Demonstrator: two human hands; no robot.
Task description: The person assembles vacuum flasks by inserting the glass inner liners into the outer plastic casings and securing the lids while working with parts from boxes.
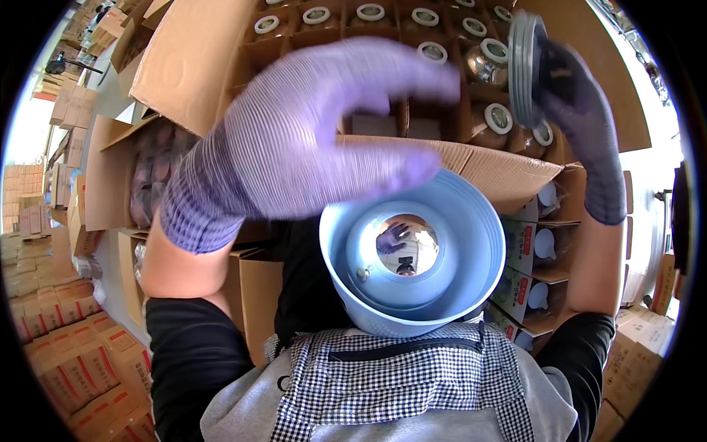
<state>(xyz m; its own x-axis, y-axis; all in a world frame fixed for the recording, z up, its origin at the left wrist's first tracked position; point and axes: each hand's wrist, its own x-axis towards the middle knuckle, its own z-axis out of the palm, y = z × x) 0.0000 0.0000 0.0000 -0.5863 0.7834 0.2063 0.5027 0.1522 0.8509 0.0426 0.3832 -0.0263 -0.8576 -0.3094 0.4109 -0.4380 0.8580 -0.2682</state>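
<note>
My left hand [294,125], in a purple knit glove and smeared by motion, is held above the blue pot and the near edge of the carton. Its thumb and fingers are spread apart with nothing visible between them. My right hand [578,99], gloved too, grips a grey ridged round lid [524,70], seen nearly edge-on over the carton's right side. Against my lap rests a light blue pot [482,276], its open top facing up. Inside, a raised blue middle carries a round mirror-like surface [420,243] that reflects a hand.
Ahead is a divided carton [508,173] holding several containers with white ring tops [497,118]. Its side flap [184,70] stands out at the left. Another carton with blue-topped items [543,243] lies at my right. Stacked boxes [81,368] fill the left side.
</note>
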